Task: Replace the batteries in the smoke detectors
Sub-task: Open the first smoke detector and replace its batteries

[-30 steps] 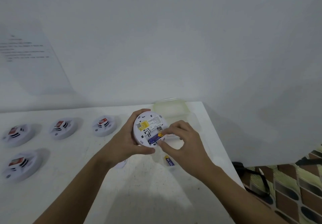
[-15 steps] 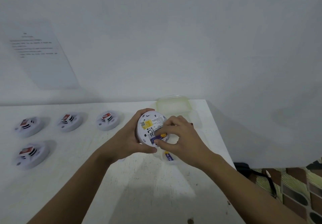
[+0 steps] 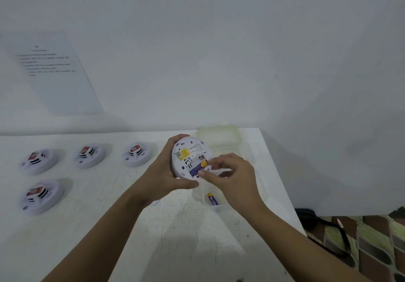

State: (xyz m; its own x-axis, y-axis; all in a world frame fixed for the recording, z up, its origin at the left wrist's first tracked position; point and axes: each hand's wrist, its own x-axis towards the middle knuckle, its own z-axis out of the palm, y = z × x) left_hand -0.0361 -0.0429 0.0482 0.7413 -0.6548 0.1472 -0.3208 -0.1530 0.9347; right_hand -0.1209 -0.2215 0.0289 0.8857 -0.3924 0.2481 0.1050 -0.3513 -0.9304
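My left hand (image 3: 161, 173) grips a round white smoke detector (image 3: 188, 150) by its rim, held tilted above the table with its back side facing me. A yellow sticker and a printed label show on that back. In its open compartment lies a blue and yellow battery (image 3: 197, 167). My right hand (image 3: 232, 180) pinches that battery, thumb at its lower end and index fingertip at its yellow end. A small white piece shows between those fingers. Another blue and yellow battery (image 3: 212, 198) lies in a clear plastic container (image 3: 260, 185) under my right hand.
Several more white smoke detectors sit face up on the white table (image 3: 175, 238), three in a back row (image 3: 88, 155) and one nearer (image 3: 40, 196). A clear lid (image 3: 219, 137) lies at the back corner. The table's right edge drops to patterned floor with a black strap (image 3: 328, 227).
The detector stays in my left hand. My right thumb and index finger have shifted slightly along the battery in the compartment. The camera has turned a little, shifting the scene.
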